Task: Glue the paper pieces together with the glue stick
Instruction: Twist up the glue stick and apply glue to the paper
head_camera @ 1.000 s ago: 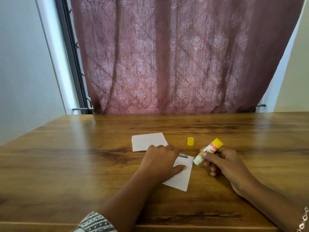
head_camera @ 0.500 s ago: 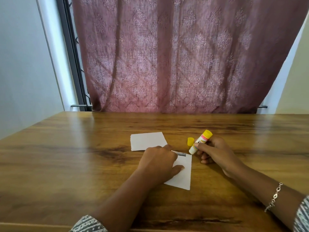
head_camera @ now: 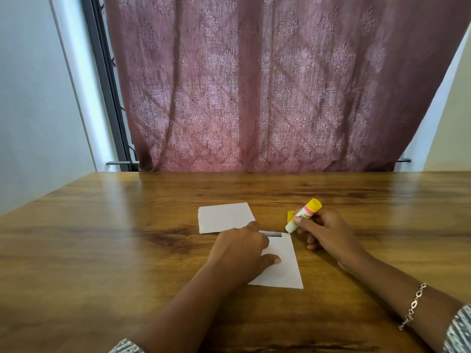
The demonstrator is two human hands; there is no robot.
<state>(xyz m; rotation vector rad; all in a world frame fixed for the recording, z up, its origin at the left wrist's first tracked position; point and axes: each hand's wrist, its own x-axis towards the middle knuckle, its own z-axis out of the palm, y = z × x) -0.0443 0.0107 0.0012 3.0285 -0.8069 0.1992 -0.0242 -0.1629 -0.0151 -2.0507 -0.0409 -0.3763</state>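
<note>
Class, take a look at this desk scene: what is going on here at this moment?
A person is gluing paper at a wooden table. The left hand presses down the nearer paper piece. The right hand holds the open glue stick, tilted with its tip at that paper's far right corner. Its yellow cap sits on the table just behind. A second paper piece lies farther back, not yet joined.

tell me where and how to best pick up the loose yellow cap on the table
Pinch the yellow cap across its round sides, coming from above and the far side. It looks upright, and the glue stick in the right hand crowds its near side.
</note>
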